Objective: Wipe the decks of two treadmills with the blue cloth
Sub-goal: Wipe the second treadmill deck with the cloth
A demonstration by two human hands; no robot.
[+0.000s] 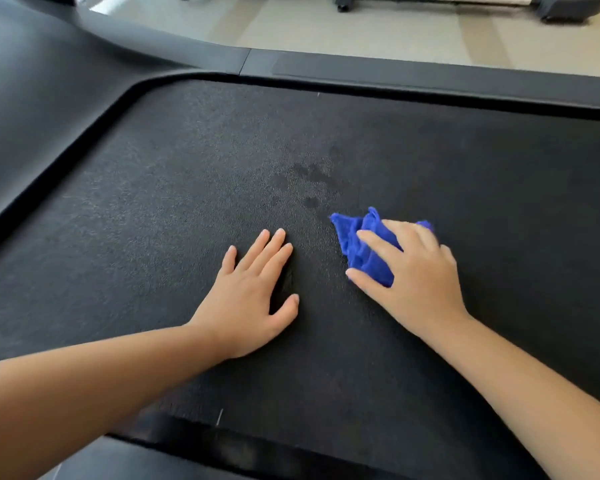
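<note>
A black textured treadmill deck [187,174] fills most of the head view. My left hand [253,292] lies flat on it, fingers straight and spread, holding nothing. To its right, my right hand [413,275] presses a crumpled blue cloth [357,244] onto the deck, fingers extended over the cloth. Part of the cloth sticks out beyond the fingertips toward the far side. A few dark damp-looking spots [309,178] mark the deck just beyond both hands.
Smooth black side rails border the deck at the far side [395,74] and near side [146,455]. The dark motor cover [32,98] rises at the left. Pale floor [361,32] lies beyond, with the base of another machine [465,3] at the top.
</note>
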